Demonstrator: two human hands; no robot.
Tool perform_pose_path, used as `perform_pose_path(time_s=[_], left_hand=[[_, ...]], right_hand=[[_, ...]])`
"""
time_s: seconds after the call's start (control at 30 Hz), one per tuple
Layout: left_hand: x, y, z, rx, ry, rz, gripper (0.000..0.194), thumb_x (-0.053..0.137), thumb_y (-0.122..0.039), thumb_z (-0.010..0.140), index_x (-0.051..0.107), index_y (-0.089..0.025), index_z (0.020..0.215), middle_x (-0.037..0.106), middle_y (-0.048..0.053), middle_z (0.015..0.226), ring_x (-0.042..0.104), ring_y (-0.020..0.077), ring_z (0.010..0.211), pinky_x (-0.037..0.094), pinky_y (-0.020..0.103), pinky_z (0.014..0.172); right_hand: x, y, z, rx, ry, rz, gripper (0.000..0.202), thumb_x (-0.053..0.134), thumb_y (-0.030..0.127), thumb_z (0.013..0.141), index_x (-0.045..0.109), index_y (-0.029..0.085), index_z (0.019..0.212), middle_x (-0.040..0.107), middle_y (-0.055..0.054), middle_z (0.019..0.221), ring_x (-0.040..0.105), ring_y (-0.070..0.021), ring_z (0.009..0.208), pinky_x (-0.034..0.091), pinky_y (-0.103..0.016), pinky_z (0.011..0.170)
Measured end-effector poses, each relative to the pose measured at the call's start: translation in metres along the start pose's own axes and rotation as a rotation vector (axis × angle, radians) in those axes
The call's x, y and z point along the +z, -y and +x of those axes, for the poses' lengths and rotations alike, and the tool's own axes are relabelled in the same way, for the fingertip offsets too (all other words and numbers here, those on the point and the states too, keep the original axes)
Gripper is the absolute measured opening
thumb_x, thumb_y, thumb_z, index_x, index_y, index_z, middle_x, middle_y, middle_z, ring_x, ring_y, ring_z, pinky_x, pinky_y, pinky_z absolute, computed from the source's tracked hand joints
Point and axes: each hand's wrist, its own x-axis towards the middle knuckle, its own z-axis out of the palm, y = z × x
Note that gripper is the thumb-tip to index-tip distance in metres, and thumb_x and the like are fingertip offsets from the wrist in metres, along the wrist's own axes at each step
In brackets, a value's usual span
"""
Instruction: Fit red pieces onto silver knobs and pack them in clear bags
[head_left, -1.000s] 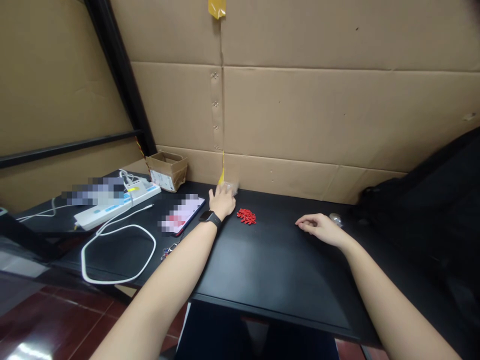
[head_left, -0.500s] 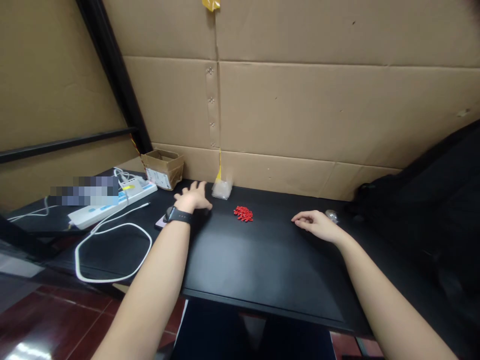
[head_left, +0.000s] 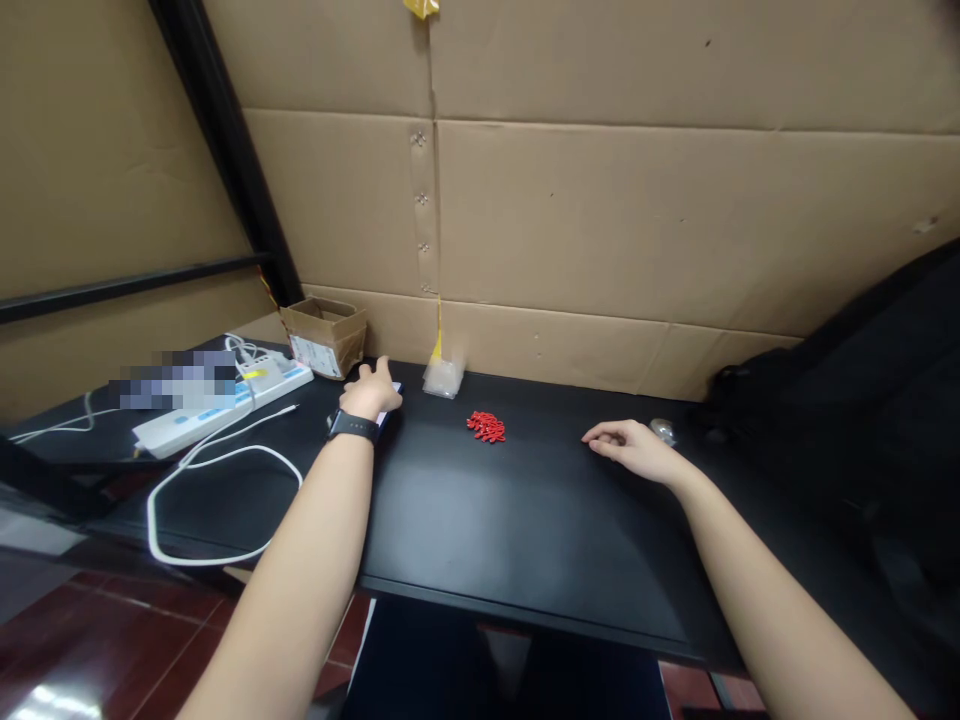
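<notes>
My left hand (head_left: 369, 392) is at the back left of the black table, closed over a phone (head_left: 392, 396). Part of the phone's pale screen shows at the hand's right side; the rest is hidden beneath the palm. A black watch (head_left: 354, 426) is on that wrist. Resting on the table at the right, my right hand (head_left: 628, 446) has loosely bent fingers, with nothing seen in them. Between the hands lies a small pile of red pieces (head_left: 487, 427), too small to name exactly. Clear plastic bags (head_left: 444, 378) lie behind it.
A clear shiny roundish thing (head_left: 663, 431) sits just behind my right hand. On the left are a white power strip (head_left: 187, 425), a looped white cable (head_left: 154, 520) and an open cardboard box (head_left: 328, 335). Cardboard walls (head_left: 600, 220) enclose the table; black fabric (head_left: 825, 430) bulges at the right.
My left hand has drawn slightly left and its spread fingers have closed. The phone, earlier peeking out left of the wrist, now shows right of the hand. My right hand stays put.
</notes>
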Motion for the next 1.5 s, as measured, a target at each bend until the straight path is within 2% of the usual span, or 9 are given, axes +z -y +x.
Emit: perform_pose_path(time_s=[0.37, 0.47, 0.57, 0.63, 0.7, 0.8, 0.97, 1.23, 1.5], left_hand=[[0.004, -0.003, -0.006, 0.081, -0.072, -0.05, 0.085, 0.066, -0.027, 0.077, 0.028, -0.028, 0.153, 0.035, 0.019, 0.155, 0.052, 0.0425, 0.128, 0.048, 0.054, 0.098], [-0.007, -0.009, -0.016, 0.139, -0.267, -0.076, 0.068, 0.061, -0.028, 0.082, 0.04, -0.021, 0.146, 0.044, 0.02, 0.147, 0.049, 0.0421, 0.13, 0.046, 0.055, 0.102], [-0.02, -0.029, -0.034, 0.392, -0.476, -0.221, 0.043, 0.05, -0.026, 0.089, 0.053, -0.02, 0.132, 0.056, 0.015, 0.133, 0.055, 0.0317, 0.124, 0.045, 0.045, 0.107], [-0.021, -0.047, -0.048, 0.652, -0.428, -0.347, 0.032, 0.045, -0.025, 0.092, 0.06, -0.021, 0.12, 0.063, 0.008, 0.121, 0.06, 0.0242, 0.115, 0.047, 0.037, 0.105], [-0.014, -0.067, -0.062, 0.878, -0.304, -0.4, 0.028, 0.045, -0.026, 0.092, 0.063, -0.022, 0.113, 0.066, 0.005, 0.115, 0.063, 0.0212, 0.109, 0.05, 0.034, 0.101], [0.009, -0.089, -0.079, 1.046, -0.158, -0.329, 0.034, 0.041, -0.018, 0.09, 0.066, -0.023, 0.112, 0.067, 0.005, 0.116, 0.063, 0.021, 0.109, 0.05, 0.034, 0.102], [0.036, -0.096, -0.08, 1.09, -0.105, -0.154, 0.041, 0.041, -0.013, 0.089, 0.067, -0.027, 0.118, 0.067, 0.004, 0.121, 0.062, 0.0219, 0.114, 0.048, 0.035, 0.105], [0.029, -0.077, -0.053, 1.018, -0.105, -0.11, 0.032, 0.054, -0.017, 0.086, 0.072, -0.027, 0.11, 0.073, 0.002, 0.11, 0.067, 0.0221, 0.104, 0.051, 0.033, 0.096], [0.036, -0.078, -0.048, 1.139, -0.069, -0.16, 0.016, 0.064, -0.023, 0.087, 0.077, -0.024, 0.096, 0.071, 0.005, 0.103, 0.067, 0.0217, 0.096, 0.05, 0.034, 0.092]], right_hand=[[-0.001, 0.003, -0.001, -0.008, -0.007, -0.027, 0.034, 0.062, 0.046, 0.085, 0.076, 0.019, 0.101, 0.066, -0.002, 0.072, 0.056, -0.0159, 0.066, 0.043, -0.029, 0.064], [0.002, 0.006, -0.001, -0.017, -0.009, -0.04, 0.032, 0.062, 0.044, 0.085, 0.076, 0.019, 0.101, 0.067, -0.002, 0.073, 0.057, -0.0157, 0.066, 0.044, -0.028, 0.065], [-0.001, 0.01, -0.004, -0.04, -0.039, -0.056, 0.03, 0.061, 0.043, 0.086, 0.076, 0.02, 0.099, 0.07, -0.002, 0.074, 0.061, -0.0171, 0.068, 0.046, -0.029, 0.066], [-0.01, 0.01, -0.008, -0.064, -0.149, -0.092, 0.028, 0.06, 0.039, 0.087, 0.076, 0.021, 0.099, 0.073, -0.004, 0.081, 0.064, -0.0187, 0.073, 0.049, -0.03, 0.07], [-0.024, 0.004, -0.014, -0.077, -0.346, -0.159, 0.025, 0.058, 0.031, 0.087, 0.076, 0.022, 0.101, 0.075, -0.006, 0.093, 0.067, -0.0207, 0.082, 0.052, -0.032, 0.078], [-0.048, -0.015, -0.028, -0.045, -0.546, -0.296, 0.032, 0.057, 0.019, 0.082, 0.075, 0.021, 0.108, 0.073, -0.009, 0.112, 0.068, -0.0239, 0.099, 0.052, -0.035, 0.091], [-0.062, -0.05, -0.042, 0.105, -0.428, -0.408, 0.044, 0.064, 0.021, 0.08, 0.07, 0.014, 0.123, 0.067, -0.016, 0.129, 0.064, -0.0292, 0.118, 0.045, -0.039, 0.107], [-0.06, -0.068, -0.034, 0.186, -0.392, -0.39, 0.038, 0.062, 0.029, 0.086, 0.071, 0.018, 0.121, 0.073, -0.012, 0.119, 0.069, -0.0279, 0.106, 0.05, -0.038, 0.097], [-0.06, -0.068, -0.036, 0.171, -0.435, -0.397, 0.035, 0.068, 0.024, 0.079, 0.074, 0.021, 0.113, 0.077, -0.008, 0.109, 0.071, -0.0247, 0.095, 0.053, -0.034, 0.09]])
